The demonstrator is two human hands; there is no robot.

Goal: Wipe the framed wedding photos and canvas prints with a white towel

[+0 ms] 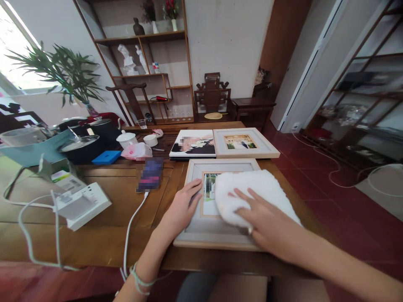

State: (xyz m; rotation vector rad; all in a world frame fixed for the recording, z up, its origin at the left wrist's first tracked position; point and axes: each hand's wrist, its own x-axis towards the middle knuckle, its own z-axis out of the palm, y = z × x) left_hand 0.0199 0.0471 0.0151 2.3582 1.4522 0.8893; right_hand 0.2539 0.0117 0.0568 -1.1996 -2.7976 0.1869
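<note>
A pale wooden picture frame [217, 240] with a light grey inner border lies flat near the table's front edge. Part of the photo [209, 188] inside it shows trees and a white shape. My left hand [184, 205] rests over the frame's left side, fingers stretched across the border. A fluffy white cloth [267, 188] covers the right part of the photo and frame. On top of it is my right hand [260, 214], its fingers spread and partly bent into the cloth's folds, gripping it.
Behind lie a photo panel [192, 143] and another framed photo [264, 142]. Leftward are a phone [150, 174] on a white cable [129, 226], an opened white box [90, 205], a blue block [106, 157], a pink-white packet [137, 151] and a lidded pan [80, 147].
</note>
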